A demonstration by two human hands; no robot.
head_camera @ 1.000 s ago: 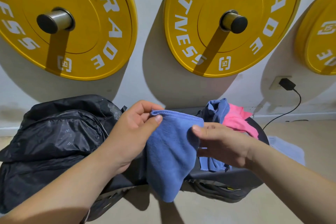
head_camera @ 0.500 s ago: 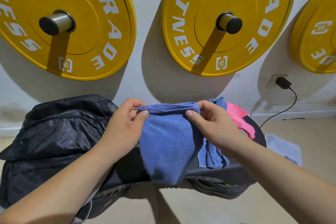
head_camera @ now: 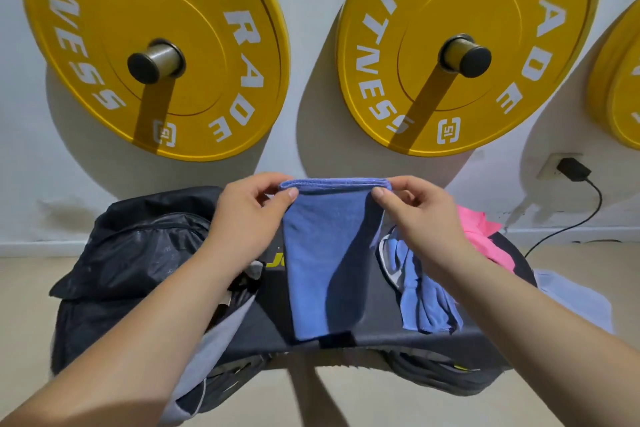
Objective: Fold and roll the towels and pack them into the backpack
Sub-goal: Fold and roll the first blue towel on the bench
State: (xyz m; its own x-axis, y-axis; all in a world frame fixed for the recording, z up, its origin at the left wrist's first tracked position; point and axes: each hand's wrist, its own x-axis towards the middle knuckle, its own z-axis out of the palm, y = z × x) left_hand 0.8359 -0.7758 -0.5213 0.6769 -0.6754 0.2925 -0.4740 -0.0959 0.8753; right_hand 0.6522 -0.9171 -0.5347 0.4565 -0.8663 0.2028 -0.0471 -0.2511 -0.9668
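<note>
Yellow weight plates [head_camera: 156, 45] hang on the wall above the black backpack [head_camera: 131, 253], slumped at the left end of a dark bench [head_camera: 381, 334]; its opening is hard to make out. The folded blue towel [head_camera: 322, 270] hangs over the bench's middle, top corners pinched by thumb and curled fingers of the left hand [head_camera: 249, 218] and right hand [head_camera: 419, 215]. If either pinch loosens the layers may slide apart, and the hem, close to the near edge, could slip off. Free room: the bare strip between towel and a crumpled blue cloth [head_camera: 422, 295]
</note>
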